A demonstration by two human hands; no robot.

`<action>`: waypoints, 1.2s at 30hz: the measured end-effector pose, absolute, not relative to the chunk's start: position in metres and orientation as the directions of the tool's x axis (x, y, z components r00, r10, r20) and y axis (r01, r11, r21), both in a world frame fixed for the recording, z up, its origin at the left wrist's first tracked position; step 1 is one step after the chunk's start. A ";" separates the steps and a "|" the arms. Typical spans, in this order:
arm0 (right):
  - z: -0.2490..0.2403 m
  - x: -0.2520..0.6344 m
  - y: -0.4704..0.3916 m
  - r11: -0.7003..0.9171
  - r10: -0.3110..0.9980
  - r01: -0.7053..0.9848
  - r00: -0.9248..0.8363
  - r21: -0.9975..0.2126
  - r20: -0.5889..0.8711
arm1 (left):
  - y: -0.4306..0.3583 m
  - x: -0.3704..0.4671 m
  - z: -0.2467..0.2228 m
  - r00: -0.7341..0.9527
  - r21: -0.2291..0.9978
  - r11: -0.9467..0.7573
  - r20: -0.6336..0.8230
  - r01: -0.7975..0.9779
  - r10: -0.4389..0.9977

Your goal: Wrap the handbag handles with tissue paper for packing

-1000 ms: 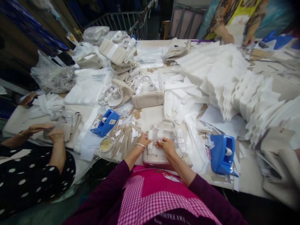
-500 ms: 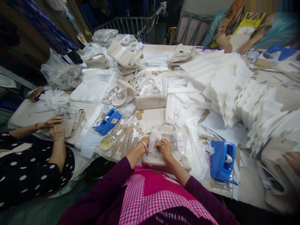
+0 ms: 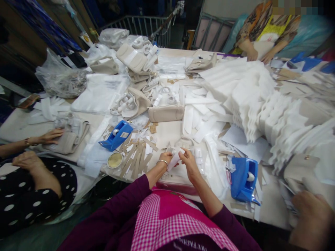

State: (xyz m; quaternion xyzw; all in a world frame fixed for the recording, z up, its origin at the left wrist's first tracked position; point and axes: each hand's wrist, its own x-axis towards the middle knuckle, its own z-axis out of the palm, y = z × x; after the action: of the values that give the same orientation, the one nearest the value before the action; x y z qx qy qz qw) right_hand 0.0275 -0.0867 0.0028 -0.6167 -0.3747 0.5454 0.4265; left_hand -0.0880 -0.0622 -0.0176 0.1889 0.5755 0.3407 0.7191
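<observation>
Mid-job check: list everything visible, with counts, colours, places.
Strip: 1, whitish, above the near handbag
Near handbag: 1, beige, front centre
Other handbags: several, beige, centre, right
Tape dispensers: 2 nearby, blue, left and right
Round container: 1, yellowish inside, left
Foam sheets: many, white, right
Cut strips: many, beige and white, left
Plastic bag: 1, clear, far left
Table: 1, pale, underneath
Co-workers' hands: 5, left, far right, right edge
Apron: 1, pink, bottom centre
Left hand: 1, purple-sleeved, on the strip
Right hand: 1, purple-sleeved, likewise

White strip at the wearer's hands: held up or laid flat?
Held up: the left hand and right hand hold the white strip slanting between them, over the pale bag. Cannot tell if it's folded.
</observation>
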 end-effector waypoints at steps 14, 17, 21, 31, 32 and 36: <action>-0.033 0.032 -0.063 -0.281 0.960 0.234 0.053 -0.931 -0.276 | -0.071 -0.113 -0.034 0.305 0.653 0.678 -0.606 -0.337 0.735; -0.036 0.031 -0.052 -0.285 0.957 0.252 0.014 -0.925 -0.291 | -0.073 -0.116 -0.032 0.340 0.637 0.677 -0.585 -0.368 0.736; -0.035 0.032 -0.044 -0.274 0.955 0.303 -0.026 -0.913 -0.295 | -0.073 -0.118 -0.032 0.362 0.611 0.694 -0.593 -0.381 0.720; -0.040 0.034 -0.035 -0.254 0.948 0.478 -0.048 -0.841 -0.314 | -0.077 -0.127 -0.024 0.475 0.601 0.748 -0.589 -0.284 0.654; -0.040 0.034 -0.035 -0.246 0.948 0.494 -0.058 -0.834 -0.314 | -0.077 -0.126 -0.023 0.464 0.604 0.749 -0.599 -0.274 0.653; -0.040 0.034 -0.034 -0.206 0.945 0.555 -0.100 -0.806 -0.311 | -0.080 -0.120 -0.021 0.379 0.652 0.729 -0.634 -0.208 0.674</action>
State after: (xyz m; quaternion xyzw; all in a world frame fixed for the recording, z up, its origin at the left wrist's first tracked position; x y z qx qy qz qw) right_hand 0.0340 -0.0343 -0.0403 -0.6344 -0.5910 0.4479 0.2179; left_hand -0.1202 -0.0801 -0.0211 0.2412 0.4831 0.2777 0.7946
